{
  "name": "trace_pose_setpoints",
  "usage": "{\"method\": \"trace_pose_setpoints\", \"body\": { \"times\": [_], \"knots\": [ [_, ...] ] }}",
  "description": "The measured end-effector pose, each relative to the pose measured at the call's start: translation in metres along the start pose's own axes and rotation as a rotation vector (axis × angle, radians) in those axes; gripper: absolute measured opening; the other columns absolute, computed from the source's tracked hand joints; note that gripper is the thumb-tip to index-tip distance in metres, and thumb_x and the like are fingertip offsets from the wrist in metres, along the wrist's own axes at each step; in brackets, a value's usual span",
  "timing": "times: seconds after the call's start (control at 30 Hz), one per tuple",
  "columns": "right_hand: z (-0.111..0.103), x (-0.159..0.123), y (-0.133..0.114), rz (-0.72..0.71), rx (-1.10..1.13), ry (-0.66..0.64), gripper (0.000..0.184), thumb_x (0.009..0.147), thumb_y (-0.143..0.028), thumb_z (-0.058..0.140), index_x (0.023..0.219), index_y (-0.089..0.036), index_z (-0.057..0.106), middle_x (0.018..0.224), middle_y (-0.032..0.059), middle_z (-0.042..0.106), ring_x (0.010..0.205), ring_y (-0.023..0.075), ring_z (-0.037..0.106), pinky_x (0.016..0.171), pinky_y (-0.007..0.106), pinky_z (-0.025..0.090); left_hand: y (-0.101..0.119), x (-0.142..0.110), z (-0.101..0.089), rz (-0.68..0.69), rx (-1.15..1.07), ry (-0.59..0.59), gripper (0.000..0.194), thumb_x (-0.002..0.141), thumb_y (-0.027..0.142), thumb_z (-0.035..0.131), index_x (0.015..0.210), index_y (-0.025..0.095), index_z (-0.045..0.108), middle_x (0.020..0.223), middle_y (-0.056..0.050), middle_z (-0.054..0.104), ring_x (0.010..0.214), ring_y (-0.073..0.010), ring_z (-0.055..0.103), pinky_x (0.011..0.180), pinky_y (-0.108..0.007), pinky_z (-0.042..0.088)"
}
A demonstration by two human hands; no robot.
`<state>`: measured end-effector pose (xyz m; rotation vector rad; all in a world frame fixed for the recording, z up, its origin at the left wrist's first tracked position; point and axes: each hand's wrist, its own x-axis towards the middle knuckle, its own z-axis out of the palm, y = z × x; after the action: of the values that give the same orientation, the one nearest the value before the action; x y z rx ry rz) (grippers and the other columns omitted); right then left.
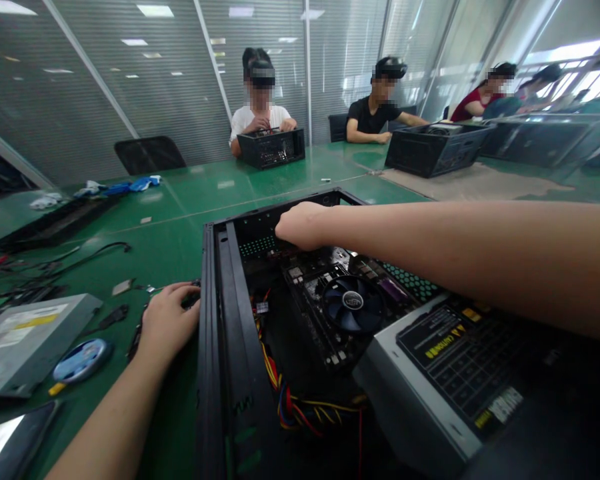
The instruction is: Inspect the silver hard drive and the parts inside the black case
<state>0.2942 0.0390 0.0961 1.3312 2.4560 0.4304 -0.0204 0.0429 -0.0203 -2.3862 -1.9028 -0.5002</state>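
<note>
A black computer case (215, 333) lies open in front of me, its inside facing up. My right hand (303, 225) reaches over it with curled fingers at the far edge of the motherboard (305, 283); the fingertips and whatever they grip are hidden. On the board sits a cooler fan (353, 301). A power supply (430, 373) with a caution label fills the near right corner. Coloured power cables (285, 400) run along the case floor. My left hand (173, 317) rests on the table against the case's left side, fingers curled round something dark that I cannot make out.
At left lie a silver optical drive (40, 333), a blue oval object (83, 360), a phone-like slab (17, 437) and loose cables (60, 267). Blue-and-white gloves (125, 187) are further back. Across the green table, several people work by other cases (273, 147).
</note>
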Motion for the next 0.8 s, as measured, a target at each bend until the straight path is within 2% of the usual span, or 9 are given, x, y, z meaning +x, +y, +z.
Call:
{"method": "trace_pose_setpoints", "body": {
  "times": [0.1,0.27,0.47,0.6,0.7,0.8],
  "knots": [
    [-0.003,0.0,-0.001,0.042,-0.011,-0.009,0.036,0.077,-0.024,0.071,0.109,-0.008,0.069,0.105,0.0192,0.07,0.099,0.0284,0.068,0.083,0.035,0.053,0.004,-0.002,-0.002,-0.007,0.031,-0.017,0.04,0.085,0.042,0.045,0.102,0.017,0.071,0.123,-0.012,0.063,0.112,-0.033,0.056,0.093,-0.047,0.047],
    [-0.003,0.001,-0.004,0.003,-0.001,-0.047,0.033,0.077,-0.02,0.069,0.107,-0.007,0.071,0.101,0.0189,0.072,0.097,0.0272,0.069,0.083,0.033,0.053,0.009,-0.004,-0.006,-0.007,0.061,-0.039,0.039,0.087,0.041,0.045,0.107,0.017,0.069,0.126,-0.012,0.061,0.114,-0.0307,0.055,0.094,-0.044,0.046],
    [0.001,-0.001,-0.009,0.017,0.021,-0.067,0.031,0.076,-0.018,0.07,0.104,-0.007,0.072,0.099,0.0198,0.072,0.095,0.0266,0.07,0.081,0.033,0.053,0.009,-0.006,-0.001,-0.038,0.08,-0.026,0.037,0.085,0.04,0.046,0.109,0.02,0.067,0.127,-0.011,0.06,0.114,-0.0339,0.053,0.091,-0.05,0.046],
    [-0.012,-0.007,-0.009,0.04,0.013,-0.058,0.029,0.077,-0.025,0.07,0.102,-0.01,0.073,0.101,0.0188,0.072,0.092,0.0278,0.071,0.079,0.035,0.053,0.007,-0.007,0.003,-0.062,0.087,-0.006,0.035,0.083,0.042,0.049,0.106,0.023,0.066,0.127,-0.01,0.06,0.114,-0.0342,0.053,0.092,-0.052,0.045],
    [-0.038,-0.033,-0.012,-0.003,0.044,-0.017,0.031,0.082,-0.038,0.067,0.099,-0.013,0.073,0.098,0.016,0.073,0.088,0.0286,0.071,0.077,0.039,0.054,0.006,-0.008,0.005,-0.058,0.064,0.002,0.033,0.083,0.043,0.049,0.103,0.025,0.066,0.125,-0.009,0.06,0.114,-0.033,0.053,0.092,-0.05,0.045],
    [-0.054,-0.094,-0.028,-0.15,0.233,0.076,0.044,0.087,-0.057,0.055,0.102,-0.019,0.073,0.098,0.0105,0.073,0.09,0.0246,0.07,0.082,0.039,0.053,0.004,-0.009,0.007,-0.06,0.051,0.04,0.031,0.082,0.043,0.05,0.101,0.026,0.067,0.123,-0.008,0.061,0.113,-0.0322,0.053,0.092,-0.048,0.044]
  ]
}}
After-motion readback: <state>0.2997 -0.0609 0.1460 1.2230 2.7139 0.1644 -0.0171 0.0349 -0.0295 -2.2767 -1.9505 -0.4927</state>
